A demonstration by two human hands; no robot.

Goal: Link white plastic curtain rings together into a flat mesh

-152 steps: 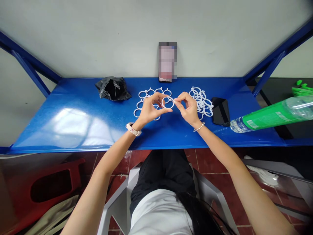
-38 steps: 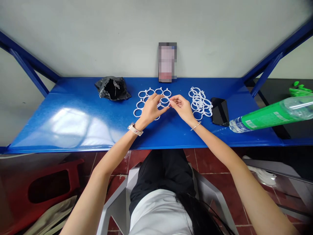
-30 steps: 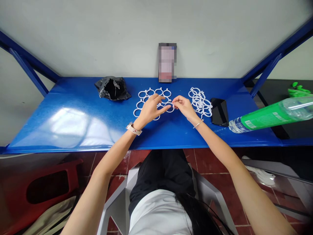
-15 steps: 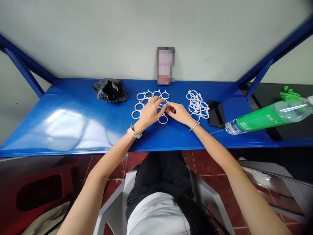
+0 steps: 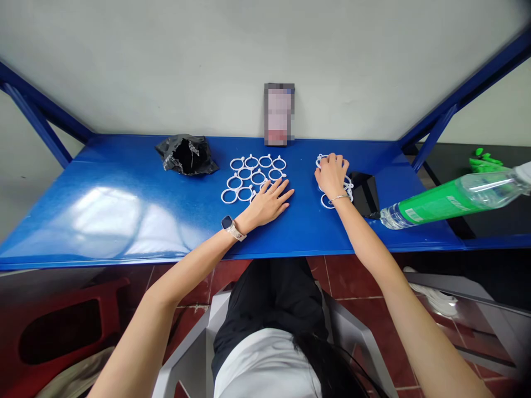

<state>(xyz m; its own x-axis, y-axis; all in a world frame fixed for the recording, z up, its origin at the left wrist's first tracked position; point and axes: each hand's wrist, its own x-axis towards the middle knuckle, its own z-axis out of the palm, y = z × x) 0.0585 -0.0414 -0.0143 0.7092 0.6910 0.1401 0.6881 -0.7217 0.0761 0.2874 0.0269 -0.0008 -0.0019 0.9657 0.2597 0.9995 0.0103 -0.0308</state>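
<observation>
My left hand (image 5: 269,208) lies flat with fingers spread over the near right part of a group of white curtain rings (image 5: 229,203), hiding some of them. These rings lie side by side in rough rows, and small eyelets show on several. Over on the right, my right hand (image 5: 332,176) reaches onto a heap of overlapping white curtain rings (image 5: 327,207). Its fingers are apart and bent down onto the heap. The fingertips touch or hover over the far rings; which of the two I cannot tell. Most of the heap is hidden beneath this hand.
A crumpled black plastic bag (image 5: 188,156) sits open on the blue table (image 5: 199,221) at left. A phone-like upright object (image 5: 279,114), blurred out, leans on the wall. Right of the heap lie a black phone (image 5: 365,193) and a green-labelled bottle (image 5: 448,198).
My right hand has moved right, from the laid-out rings to the heap. My left hand has slid slightly nearer and right, and its fingers have spread flat, uncovering several rings.
</observation>
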